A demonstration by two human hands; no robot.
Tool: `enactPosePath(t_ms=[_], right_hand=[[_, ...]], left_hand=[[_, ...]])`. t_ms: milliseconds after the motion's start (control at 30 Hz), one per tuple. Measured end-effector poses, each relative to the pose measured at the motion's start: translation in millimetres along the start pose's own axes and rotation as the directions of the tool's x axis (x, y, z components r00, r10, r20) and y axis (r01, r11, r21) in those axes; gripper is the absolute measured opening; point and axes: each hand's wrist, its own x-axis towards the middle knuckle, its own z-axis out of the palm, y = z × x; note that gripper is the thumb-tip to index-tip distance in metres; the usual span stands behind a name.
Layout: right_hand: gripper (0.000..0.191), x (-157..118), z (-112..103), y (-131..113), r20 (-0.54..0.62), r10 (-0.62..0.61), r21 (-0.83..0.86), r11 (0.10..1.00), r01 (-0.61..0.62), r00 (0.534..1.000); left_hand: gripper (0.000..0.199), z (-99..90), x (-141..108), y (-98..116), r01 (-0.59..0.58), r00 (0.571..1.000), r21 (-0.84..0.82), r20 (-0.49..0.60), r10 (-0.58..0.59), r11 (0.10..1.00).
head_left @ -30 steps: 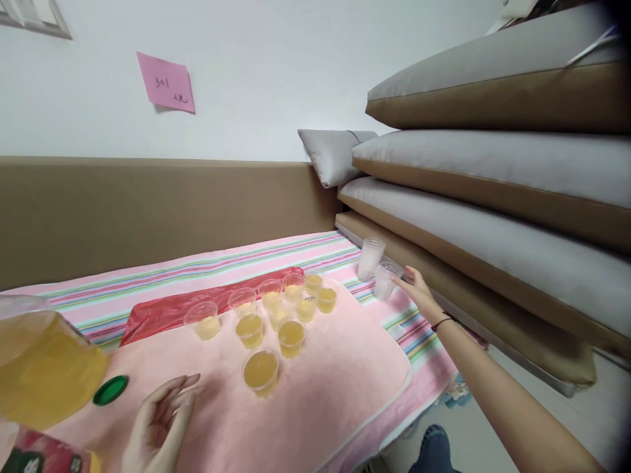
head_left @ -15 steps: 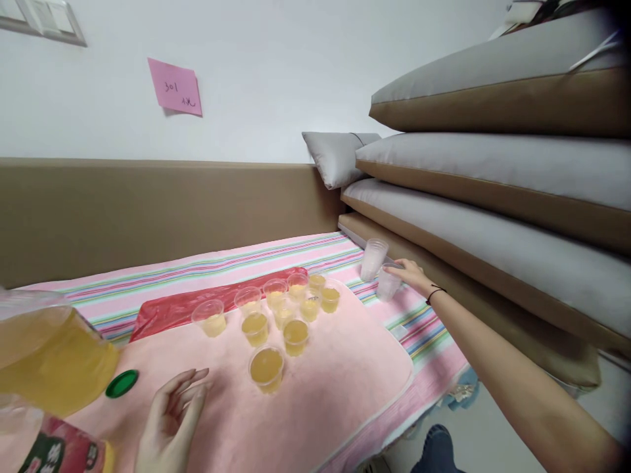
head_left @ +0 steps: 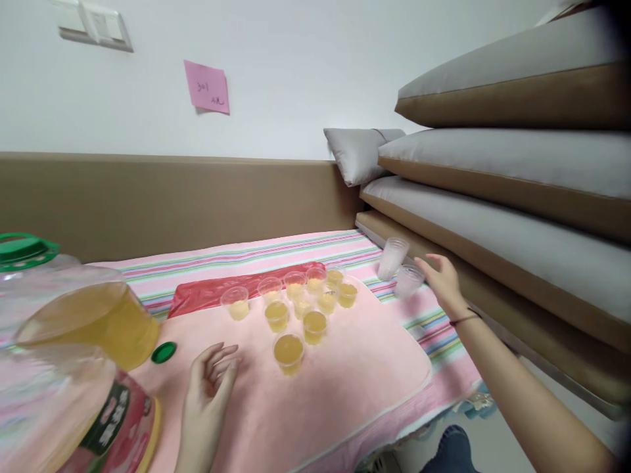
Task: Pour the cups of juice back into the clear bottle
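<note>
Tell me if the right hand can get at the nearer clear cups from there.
Likely yes: the right hand is beside the rim of the nearer cups, with nothing visible between. The other cups stand beyond, out of its way.

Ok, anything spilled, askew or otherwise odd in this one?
No spill or damage shows around the cups of yellow liquid. Mildly odd: a green cap lies loose on the pink mat, fitted to nothing, beside the large jug.

Noted: thin dark band (head_left: 466, 318) at the wrist of the right hand (head_left: 444, 287); forearms (head_left: 525, 387) bare; dark blue trousers (head_left: 451, 452).
</note>
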Motion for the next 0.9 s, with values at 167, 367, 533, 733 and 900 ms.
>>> enactPosePath(t_ms=[167,367,533,733,900], right_hand=[[0.025,-93,16,-41,0.109,-0.034,0.256,0.967,0.005,0.993],[0.027,-178,55,-71,0.418,-0.038,0.379,0.915,-0.136,0.908],[0.029,-187,77,-66,0.432,0.008,0.34,0.925,-0.171,0.902],[0.028,-186,94,-59,0.382,0.036,0.274,0.95,-0.15,0.924],[0.036,-177,104,-69,0.394,-0.032,0.195,0.98,-0.049,0.919]], left_hand=[[0.057,7.4,-10,7,0.017,1.0,0.007,-0.027,-0.017,1.0],[0.053,7.4,-20,14,0.071,0.997,0.027,0.003,-0.071,0.997],[0.048,11.7,-26,14,0.106,0.993,0.029,0.051,-0.107,0.994],[0.04,29.9,-8,25,0.021,0.989,0.091,0.142,-0.034,0.996],[0.036,28.1,5,24,-0.032,0.987,0.134,0.163,0.009,0.99]])
